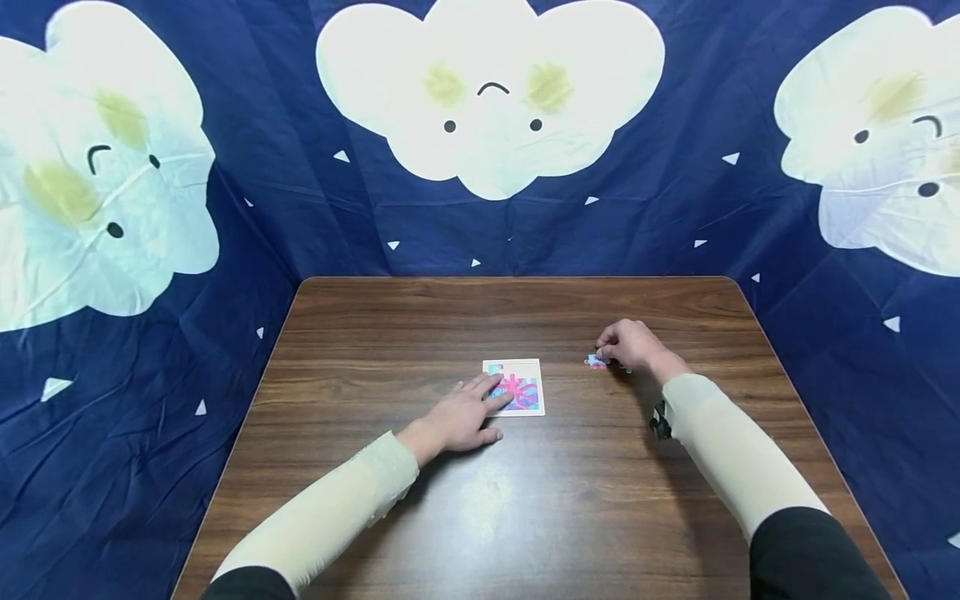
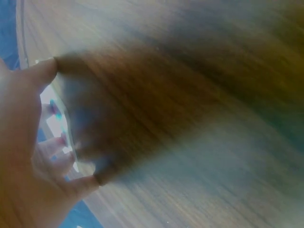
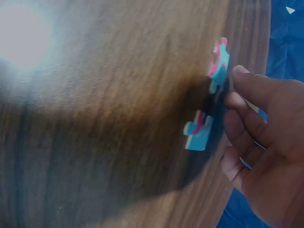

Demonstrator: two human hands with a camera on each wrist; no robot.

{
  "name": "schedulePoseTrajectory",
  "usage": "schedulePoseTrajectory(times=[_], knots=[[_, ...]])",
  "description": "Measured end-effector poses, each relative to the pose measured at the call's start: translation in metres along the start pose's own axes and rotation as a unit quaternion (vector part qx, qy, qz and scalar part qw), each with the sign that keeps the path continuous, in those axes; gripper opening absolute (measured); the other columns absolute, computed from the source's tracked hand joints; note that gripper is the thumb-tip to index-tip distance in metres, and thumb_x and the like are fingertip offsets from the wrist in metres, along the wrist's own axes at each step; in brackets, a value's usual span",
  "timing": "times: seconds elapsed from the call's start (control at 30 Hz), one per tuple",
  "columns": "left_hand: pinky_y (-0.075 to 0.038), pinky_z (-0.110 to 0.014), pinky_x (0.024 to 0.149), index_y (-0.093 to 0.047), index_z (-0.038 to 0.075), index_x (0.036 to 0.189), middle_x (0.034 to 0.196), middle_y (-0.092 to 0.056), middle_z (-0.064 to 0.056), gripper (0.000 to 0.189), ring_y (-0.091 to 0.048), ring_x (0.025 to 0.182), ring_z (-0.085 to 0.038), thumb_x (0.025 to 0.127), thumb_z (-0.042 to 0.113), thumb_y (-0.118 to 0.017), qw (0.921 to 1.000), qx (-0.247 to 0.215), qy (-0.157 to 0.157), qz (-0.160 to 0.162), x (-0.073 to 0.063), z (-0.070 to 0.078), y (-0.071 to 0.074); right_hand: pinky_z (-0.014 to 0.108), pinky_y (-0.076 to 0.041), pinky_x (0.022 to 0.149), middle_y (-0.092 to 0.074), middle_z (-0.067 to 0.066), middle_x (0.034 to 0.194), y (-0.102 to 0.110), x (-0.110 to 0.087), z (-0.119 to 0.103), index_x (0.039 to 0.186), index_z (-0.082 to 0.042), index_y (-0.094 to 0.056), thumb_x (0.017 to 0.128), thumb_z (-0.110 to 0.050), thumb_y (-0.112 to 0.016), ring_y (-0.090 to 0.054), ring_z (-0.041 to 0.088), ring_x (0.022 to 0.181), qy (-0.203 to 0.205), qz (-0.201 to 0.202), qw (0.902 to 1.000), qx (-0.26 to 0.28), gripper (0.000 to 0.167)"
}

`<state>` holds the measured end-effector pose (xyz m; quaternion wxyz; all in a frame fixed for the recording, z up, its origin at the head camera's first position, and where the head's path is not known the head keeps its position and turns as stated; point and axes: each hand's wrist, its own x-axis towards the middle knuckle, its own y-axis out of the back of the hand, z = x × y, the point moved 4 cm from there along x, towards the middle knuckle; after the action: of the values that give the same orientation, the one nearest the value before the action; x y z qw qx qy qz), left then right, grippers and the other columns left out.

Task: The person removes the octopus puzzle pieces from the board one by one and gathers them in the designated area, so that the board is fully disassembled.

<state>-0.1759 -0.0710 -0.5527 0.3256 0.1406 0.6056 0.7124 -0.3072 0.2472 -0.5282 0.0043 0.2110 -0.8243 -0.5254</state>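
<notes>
The left hand (image 1: 457, 418) lies flat, fingers spread on the puzzle board (image 1: 523, 367); light pressure should stop sliding. Right of the board, the right hand (image 1: 633, 343), half-curled, no piece visibly held, hovers by loose pieces (image 3: 198, 137); best pinch edges.

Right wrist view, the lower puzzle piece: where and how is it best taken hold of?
The lower puzzle piece is probably best pinched by opposite edges at its squarer blue end, the right hand coming from above: it appears flat on the table, offering only thin edges, with a rounded knob jutting left.
</notes>
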Motion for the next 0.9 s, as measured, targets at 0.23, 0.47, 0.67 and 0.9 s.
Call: schedulePoseTrajectory(times=[0.23,0.47,0.67,0.9], knots=[[-0.024,-0.062,0.122,-0.039,0.027,0.160,0.170,-0.023,-0.013,0.073,-0.025,0.156,-0.037,0.097,0.054,-0.061,0.9999,0.009,-0.004,0.006,0.001,-0.002,-0.001,0.047,-0.053,0.090,-0.078,0.000,0.092,0.007,0.006,-0.027,0.095,-0.013,-0.080,0.092,-0.020,-0.076,-0.068,0.021,0.088,0.043,0.026,0.9985,0.020,0.008],[-0.024,-0.063,0.121,-0.039,0.030,0.160,0.169,-0.025,-0.012,0.072,-0.027,0.153,-0.041,0.096,0.056,-0.061,0.9998,0.017,0.000,0.006,0.003,-0.003,0.000,0.042,-0.054,0.083,-0.075,-0.004,0.079,-0.001,0.011,-0.077,0.091,-0.017,-0.080,0.093,-0.022,-0.076,-0.064,0.012,0.072,0.090,0.022,0.9951,0.035,0.007],[-0.025,-0.062,0.121,-0.038,0.030,0.160,0.166,-0.027,-0.016,0.072,-0.029,0.152,-0.039,0.097,0.056,-0.061,0.9998,0.017,0.002,0.012,0.001,-0.003,-0.002,0.038,-0.053,0.083,-0.076,0.000,0.079,-0.025,0.017,-0.111,0.091,-0.019,-0.079,0.093,-0.025,-0.075,-0.064,0.011,0.074,0.095,-0.002,0.9945,0.045,0.008],[-0.029,-0.061,0.120,-0.046,0.027,0.156,0.156,-0.039,-0.019,0.068,-0.034,0.148,-0.036,0.096,0.054,-0.063,0.9987,0.029,-0.008,0.041,-0.001,-0.001,-0.003,0.035,-0.053,0.083,-0.074,-0.009,0.084,-0.055,0.019,-0.136,0.092,-0.019,-0.079,0.092,-0.027,-0.076,-0.064,0.011,0.082,0.088,-0.025,0.9950,0.039,0.009]])
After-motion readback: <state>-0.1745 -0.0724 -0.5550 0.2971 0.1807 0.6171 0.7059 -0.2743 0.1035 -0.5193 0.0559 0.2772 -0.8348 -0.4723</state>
